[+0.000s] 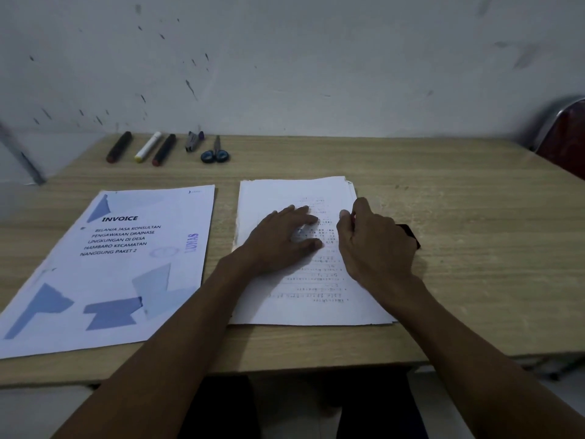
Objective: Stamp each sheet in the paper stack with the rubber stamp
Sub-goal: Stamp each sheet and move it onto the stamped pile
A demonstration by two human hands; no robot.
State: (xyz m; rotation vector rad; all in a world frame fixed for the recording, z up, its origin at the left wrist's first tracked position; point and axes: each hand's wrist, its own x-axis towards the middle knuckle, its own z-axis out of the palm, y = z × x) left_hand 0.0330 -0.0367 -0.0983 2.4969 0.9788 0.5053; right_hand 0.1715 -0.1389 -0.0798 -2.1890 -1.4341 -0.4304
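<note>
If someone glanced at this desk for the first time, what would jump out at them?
First, the two hands on the paper stack at the table's middle: the left hand lies flat on the top sheet, the right hand curls round a dark object at the stack's right edge. Next, the invoice sheet to the left, with a purple stamp mark.

The table (443,191) has a matt, pale wood-grain top. The paper stack (285,305) looks thin and matt, its left edge rough. The scissors (215,153) have glossy plastic handles and metal blades.
</note>
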